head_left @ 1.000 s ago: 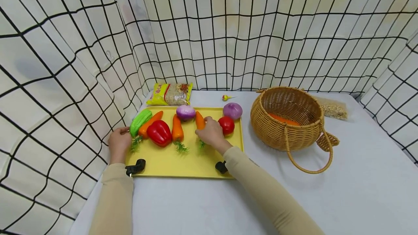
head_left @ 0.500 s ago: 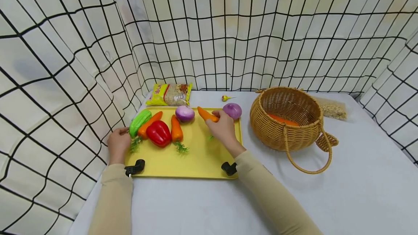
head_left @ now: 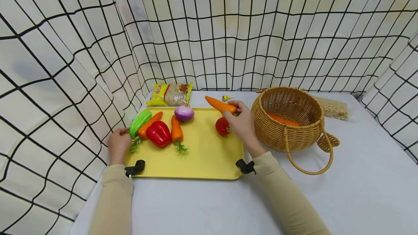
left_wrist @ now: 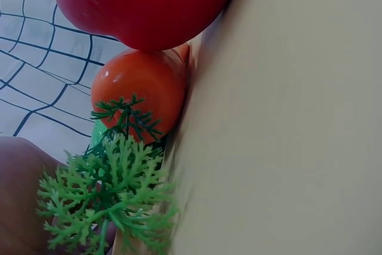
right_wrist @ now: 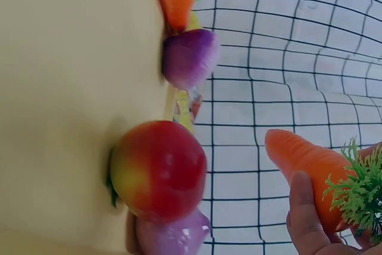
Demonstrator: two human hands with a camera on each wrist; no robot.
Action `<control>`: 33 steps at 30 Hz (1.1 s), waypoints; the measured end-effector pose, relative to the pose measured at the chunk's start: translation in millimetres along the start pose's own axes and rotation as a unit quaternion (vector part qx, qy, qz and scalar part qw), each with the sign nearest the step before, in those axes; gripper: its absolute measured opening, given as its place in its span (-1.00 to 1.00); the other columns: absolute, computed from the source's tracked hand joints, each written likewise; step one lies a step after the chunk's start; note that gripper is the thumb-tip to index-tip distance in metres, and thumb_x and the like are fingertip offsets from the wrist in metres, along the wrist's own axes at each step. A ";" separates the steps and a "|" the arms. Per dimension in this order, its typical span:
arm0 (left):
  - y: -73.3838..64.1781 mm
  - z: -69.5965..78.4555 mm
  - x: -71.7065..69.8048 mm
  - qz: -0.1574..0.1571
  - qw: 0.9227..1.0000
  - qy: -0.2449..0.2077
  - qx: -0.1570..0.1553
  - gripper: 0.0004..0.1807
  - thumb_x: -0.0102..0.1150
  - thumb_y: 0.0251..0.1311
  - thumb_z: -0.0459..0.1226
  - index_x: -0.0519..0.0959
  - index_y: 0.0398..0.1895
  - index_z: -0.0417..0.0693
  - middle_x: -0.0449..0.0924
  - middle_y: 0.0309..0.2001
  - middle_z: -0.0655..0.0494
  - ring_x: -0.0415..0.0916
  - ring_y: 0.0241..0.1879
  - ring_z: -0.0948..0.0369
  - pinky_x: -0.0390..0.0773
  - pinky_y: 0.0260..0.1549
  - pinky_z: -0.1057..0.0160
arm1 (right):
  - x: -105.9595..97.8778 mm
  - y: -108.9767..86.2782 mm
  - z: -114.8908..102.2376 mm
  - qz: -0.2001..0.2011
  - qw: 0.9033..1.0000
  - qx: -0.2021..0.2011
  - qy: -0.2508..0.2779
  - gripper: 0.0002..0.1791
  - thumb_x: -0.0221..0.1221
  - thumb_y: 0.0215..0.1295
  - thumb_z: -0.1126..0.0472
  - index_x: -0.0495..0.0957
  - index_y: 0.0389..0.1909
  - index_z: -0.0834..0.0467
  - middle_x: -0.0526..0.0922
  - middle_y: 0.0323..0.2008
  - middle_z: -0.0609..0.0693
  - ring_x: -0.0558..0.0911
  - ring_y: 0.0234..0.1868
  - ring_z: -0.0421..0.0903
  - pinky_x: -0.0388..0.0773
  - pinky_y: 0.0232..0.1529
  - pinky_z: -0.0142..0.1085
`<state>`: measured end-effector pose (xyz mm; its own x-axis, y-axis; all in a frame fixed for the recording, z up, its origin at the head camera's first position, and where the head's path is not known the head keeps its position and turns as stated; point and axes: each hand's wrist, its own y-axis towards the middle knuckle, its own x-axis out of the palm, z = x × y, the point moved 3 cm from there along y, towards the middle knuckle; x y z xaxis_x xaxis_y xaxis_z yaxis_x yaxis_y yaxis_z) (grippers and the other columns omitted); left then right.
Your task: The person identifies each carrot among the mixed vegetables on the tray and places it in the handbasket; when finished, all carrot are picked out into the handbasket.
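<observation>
My right hand [head_left: 242, 124] grips an orange carrot [head_left: 220, 105] by its leafy end, raised over the right end of the yellow tray [head_left: 199, 162], its tip pointing to the back left. Below it lies a red-and-yellow round fruit [right_wrist: 158, 171]. Beside that is a purple onion [right_wrist: 173, 238], mostly hidden by the hand in the head view. My left hand [head_left: 119, 144] holds the tray's left rim, close to a bumpy green vegetable [head_left: 140, 122]. Next to this lie a carrot [head_left: 151, 124], a red bell pepper [head_left: 159, 134], another carrot [head_left: 176, 130] and an onion [head_left: 184, 113].
A wicker basket [head_left: 266, 137] with something orange inside stands right of the tray, its handle [head_left: 308, 172] hanging forward. Behind it lies a clear bag of grain [head_left: 334, 108]. A yellow food packet [head_left: 169, 94] and a small lollipop [head_left: 226, 98] lie behind the tray. Black-gridded cloth walls surround the table.
My right hand has lifted the carrot off the tray and carried it to the right, towards the basket. The left hand stays at the tray's left rim.
</observation>
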<state>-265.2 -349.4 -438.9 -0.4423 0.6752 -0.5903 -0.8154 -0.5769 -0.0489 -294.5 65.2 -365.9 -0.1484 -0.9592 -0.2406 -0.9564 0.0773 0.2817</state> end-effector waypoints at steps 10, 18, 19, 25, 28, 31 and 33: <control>-0.9 -1.8 0.6 0.009 1.000 -0.002 -0.003 -0.39 -0.26 0.14 -0.43 0.41 0.32 -0.25 0.49 0.16 -0.27 0.40 0.12 -0.12 0.37 -0.02 0.06 | -27.0 2.1 -18.5 -0.001 0.999 -0.053 0.006 -0.63 0.25 0.20 0.17 0.59 0.05 0.11 0.54 0.05 0.02 0.62 -0.15 0.00 0.59 -0.35 -0.32; -0.7 1.4 0.4 0.009 1.000 -0.002 0.002 -0.40 -0.26 0.17 -0.40 0.41 0.33 -0.23 0.47 0.20 -0.24 0.37 0.16 -0.12 0.36 0.08 0.00 | -61.3 5.4 -36.2 -0.001 0.994 -0.102 -0.037 -0.61 0.29 0.20 0.19 0.58 0.07 0.16 0.53 0.05 0.05 0.62 -0.13 -0.01 0.57 -0.34 -0.42; -0.6 2.0 0.2 0.011 1.000 -0.002 0.003 -0.40 -0.26 0.17 -0.39 0.42 0.32 -0.23 0.47 0.19 -0.25 0.37 0.16 -0.12 0.37 0.09 0.00 | -66.1 6.4 -37.4 0.001 0.994 -0.104 -0.043 -0.61 0.29 0.20 0.18 0.58 0.07 0.15 0.54 0.04 0.04 0.60 -0.17 -0.02 0.54 -0.37 -0.43; -0.3 2.7 -0.4 0.013 1.000 0.000 0.007 -0.40 -0.26 0.16 -0.39 0.43 0.31 -0.24 0.48 0.18 -0.26 0.38 0.15 -0.13 0.37 0.09 0.00 | -93.5 9.9 -40.5 0.022 0.992 -0.098 -0.072 -0.59 0.28 0.22 0.14 0.59 0.10 0.13 0.59 -0.02 0.07 0.52 -0.32 -0.07 0.44 -0.45 -0.47; -0.6 2.5 -0.4 0.010 1.000 0.004 0.011 -0.40 -0.27 0.16 -0.40 0.42 0.31 -0.24 0.47 0.19 -0.27 0.37 0.16 -0.14 0.37 0.08 -0.01 | -106.1 10.5 -39.0 0.034 0.993 -0.080 -0.081 -0.57 0.27 0.24 0.10 0.58 0.12 0.11 0.60 -0.01 0.07 0.49 -0.35 -0.08 0.42 -0.47 -0.47; -1.0 1.9 -0.4 0.008 1.000 0.005 0.012 -0.39 -0.28 0.15 -0.41 0.42 0.31 -0.25 0.46 0.19 -0.27 0.37 0.16 -0.15 0.37 0.07 -0.01 | -117.6 10.5 -37.4 0.042 0.993 -0.066 -0.089 -0.55 0.25 0.26 0.05 0.56 0.15 0.08 0.60 0.02 0.06 0.50 -0.29 -0.12 0.45 -0.42 -0.50; -0.8 0.9 -0.5 0.008 1.000 0.006 0.012 -0.39 -0.28 0.15 -0.41 0.42 0.31 -0.25 0.46 0.19 -0.28 0.36 0.16 -0.15 0.37 0.07 -0.02 | -124.5 11.0 -36.3 0.045 0.993 -0.061 -0.092 -0.55 0.24 0.27 0.04 0.56 0.15 0.08 0.59 0.02 0.05 0.51 -0.25 -0.14 0.46 -0.38 -0.51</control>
<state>-264.7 -348.9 -437.8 -0.4510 0.6601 -0.6008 -0.8170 -0.5764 -0.0200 -277.4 175.6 -299.1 -0.2850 -0.8836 -0.3716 -0.9016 0.1155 0.4169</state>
